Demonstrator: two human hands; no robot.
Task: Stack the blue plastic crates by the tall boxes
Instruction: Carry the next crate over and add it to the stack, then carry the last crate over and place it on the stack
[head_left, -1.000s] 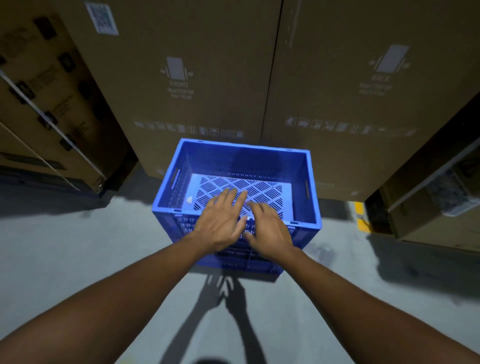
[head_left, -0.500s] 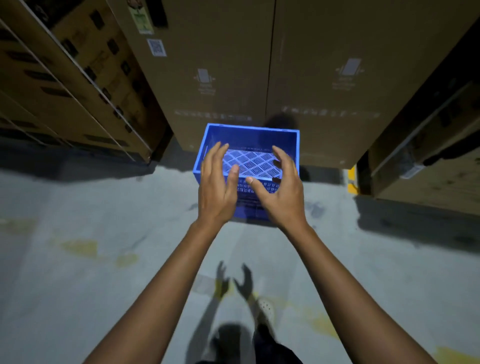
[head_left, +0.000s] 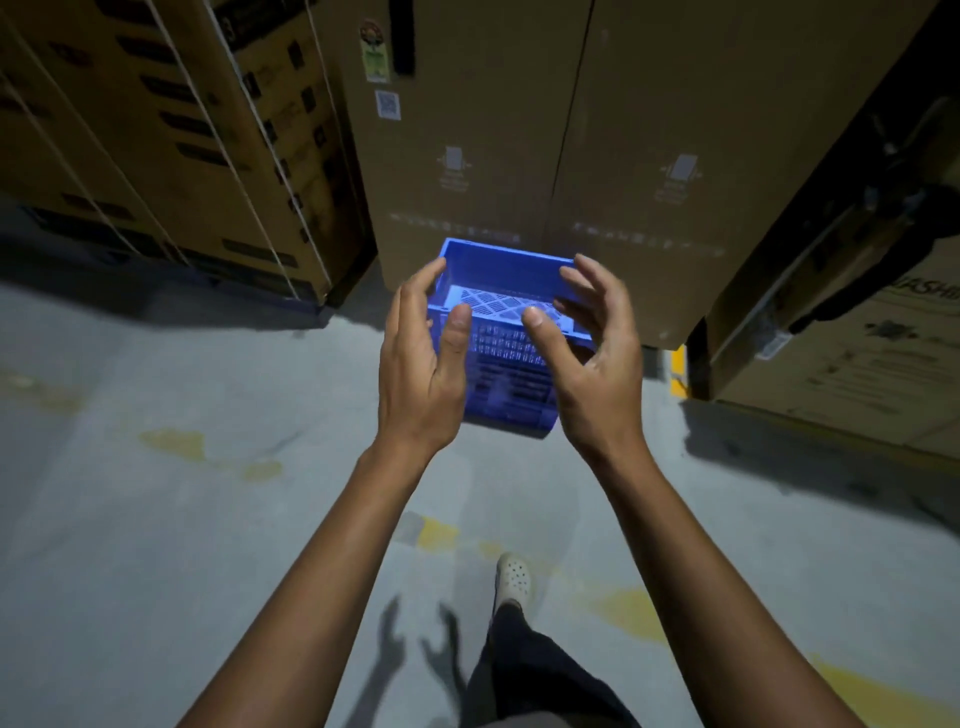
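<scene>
A stack of blue plastic crates (head_left: 506, 364) stands on the concrete floor against two tall brown cardboard boxes (head_left: 530, 135). The top crate is empty and shows a slotted bottom. My left hand (head_left: 421, 358) and my right hand (head_left: 597, 358) hover in the air in front of the stack, palms facing each other, fingers loosely spread. Neither hand holds or touches anything. The hands hide the crate's left and right sides.
Strapped cardboard boxes (head_left: 171, 145) stand at the left and more boxes (head_left: 841, 291) at the right. Grey floor (head_left: 182, 519) with worn yellow marks stretches toward me. My foot in a white clog (head_left: 514, 577) is below the hands.
I have backed away from the crates, so the stack looks smaller and farther. My hands have lifted off the top crate and spread apart in the air.
</scene>
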